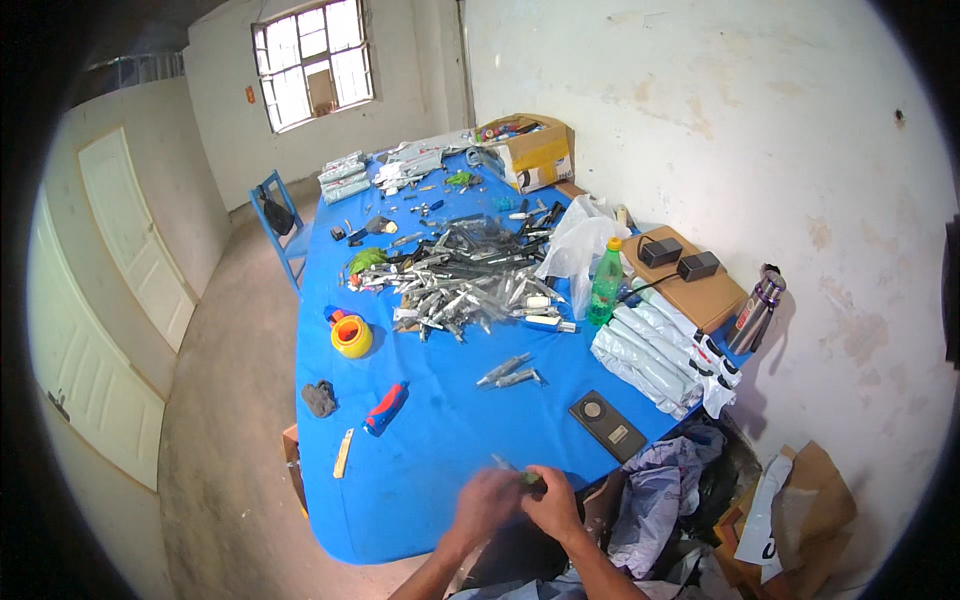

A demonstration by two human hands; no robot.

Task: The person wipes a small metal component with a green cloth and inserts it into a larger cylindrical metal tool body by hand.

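Observation:
At the near edge of the blue-covered table, my two hands meet. My right hand is closed round a small dark green thing, mostly hidden by the fingers, so its kind does not show. Against it is my left hand, smeared by motion; its fingers cannot be made out. A thin pale tip pokes up beside the left fingers. Farther in lie a pair of grey pen-like tubes. To the left are a red and blue screwdriver handle, a yellow box cutter and a grey rag.
A heap of grey and black tubes covers the middle. Nearby are a yellow tape roll, green bottle, dark flat device, plastic-wrapped packs and a metal flask. A full carton stands at the back.

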